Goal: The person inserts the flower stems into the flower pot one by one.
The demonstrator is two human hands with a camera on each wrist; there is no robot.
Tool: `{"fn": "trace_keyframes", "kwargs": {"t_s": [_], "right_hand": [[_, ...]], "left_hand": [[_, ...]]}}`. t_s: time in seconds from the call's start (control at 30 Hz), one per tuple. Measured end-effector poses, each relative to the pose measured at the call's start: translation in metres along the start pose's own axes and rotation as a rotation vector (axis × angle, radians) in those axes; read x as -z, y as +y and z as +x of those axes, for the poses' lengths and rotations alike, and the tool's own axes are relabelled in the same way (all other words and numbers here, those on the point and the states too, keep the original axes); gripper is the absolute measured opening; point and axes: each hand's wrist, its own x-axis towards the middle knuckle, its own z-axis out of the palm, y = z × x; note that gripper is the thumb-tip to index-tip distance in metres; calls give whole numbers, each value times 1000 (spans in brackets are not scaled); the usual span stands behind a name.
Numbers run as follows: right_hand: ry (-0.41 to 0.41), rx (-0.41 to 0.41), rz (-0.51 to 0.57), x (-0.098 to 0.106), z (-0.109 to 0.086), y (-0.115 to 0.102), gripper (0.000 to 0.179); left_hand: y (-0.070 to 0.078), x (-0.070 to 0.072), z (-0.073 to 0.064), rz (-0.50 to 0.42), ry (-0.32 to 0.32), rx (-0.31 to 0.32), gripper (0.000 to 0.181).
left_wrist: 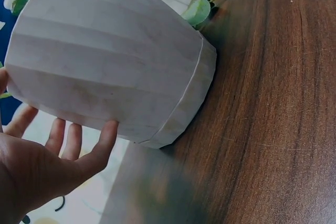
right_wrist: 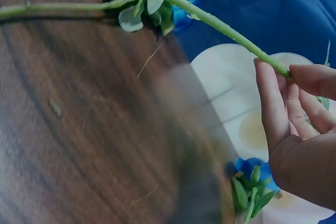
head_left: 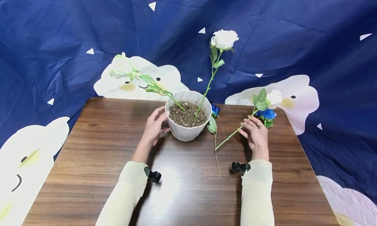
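A white faceted flowerpot (head_left: 188,132) filled with dark soil (head_left: 188,116) stands on the table. Two white roses are stuck in the soil: one leans left (head_left: 122,67), the other rises to the upper right (head_left: 224,39). My left hand (head_left: 153,126) rests against the pot's left side, fingers spread along its wall (left_wrist: 105,56). To the pot's right, my right hand (head_left: 256,132) pinches the green stem (right_wrist: 231,32) of a third white rose (head_left: 274,98) between thumb and fingers. That stem slants down to the left, its cut end low over the table.
Two blue roses lie on the brown wooden table (head_left: 188,186): one (head_left: 215,110) just right of the pot, its thin stem pointing toward me, and another (head_left: 267,114) beyond my right hand. Behind the table hangs a dark blue cloth (head_left: 176,29) with cloud faces.
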Motion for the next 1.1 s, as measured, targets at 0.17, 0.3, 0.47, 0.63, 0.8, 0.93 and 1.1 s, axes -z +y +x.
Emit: {"fn": "trace_keyframes", "kwargs": {"t_s": [0.17,0.3,0.47,0.63,0.8,0.93,1.1], "right_hand": [[-28,60,54,-9,-4,-7,32],[-47,78,81,-14,-7,-12,32],[-55,90,92,-18,-10,-15,33],[-70,112,96,-23,-12,-18,33],[-90,144,103,-28,-15,-22,31],[-115,163,118,-32,-16,-26,33],[-163,171,190,-38,-16,-28,36]], "left_hand": [[1,0,0,-5,6,-3,44],[1,0,0,-7,8,0,44],[0,1,1,-5,12,4,44],[0,1,1,-7,11,4,44],[0,-1,0,-5,5,6,44],[0,-2,-1,-2,0,8,44],[1,-1,-1,2,4,9,44]]}}
